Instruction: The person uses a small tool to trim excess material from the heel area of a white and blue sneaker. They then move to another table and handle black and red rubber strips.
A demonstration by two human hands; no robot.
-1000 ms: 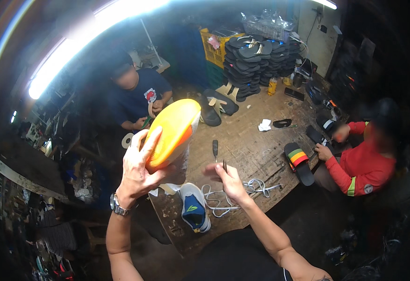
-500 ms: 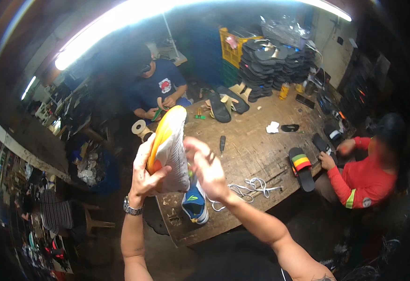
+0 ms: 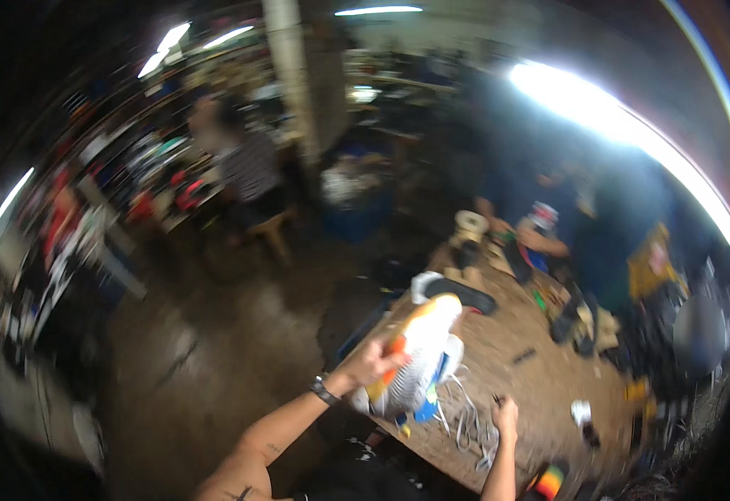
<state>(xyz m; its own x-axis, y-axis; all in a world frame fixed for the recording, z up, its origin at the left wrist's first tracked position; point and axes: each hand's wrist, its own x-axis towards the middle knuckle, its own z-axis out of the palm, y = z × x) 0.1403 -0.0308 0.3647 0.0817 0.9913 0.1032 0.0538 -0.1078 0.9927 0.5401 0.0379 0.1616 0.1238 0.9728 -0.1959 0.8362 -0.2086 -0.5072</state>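
The picture is blurred. My left hand point(image 3: 375, 364) is closed on a white mesh sneaker point(image 3: 423, 359) with a yellow and orange sole, tilted above the table's near-left end. Behind it, a blue and grey shoe point(image 3: 428, 406) is partly hidden on the worn wooden table point(image 3: 540, 384). My right hand point(image 3: 505, 417) is to the sneaker's right, apart from it, closed on a small dark slim tool. White laces point(image 3: 463, 422) lie between my right hand and the shoes. A striped slide point(image 3: 548, 480) shows at the lower right edge.
A co-worker in navy point(image 3: 511, 196) works across the table near a spool point(image 3: 471, 224), a dark sole point(image 3: 465, 296) and sandals point(image 3: 582, 326). Another person in a patterned top point(image 3: 244, 167) sits at cluttered shelving. A pillar point(image 3: 290, 83) stands behind a blue bin point(image 3: 348, 213).
The view has swung left, showing more floor and another seated person. My right hand has drawn away from the sneaker to the right; my left hand still holds it.
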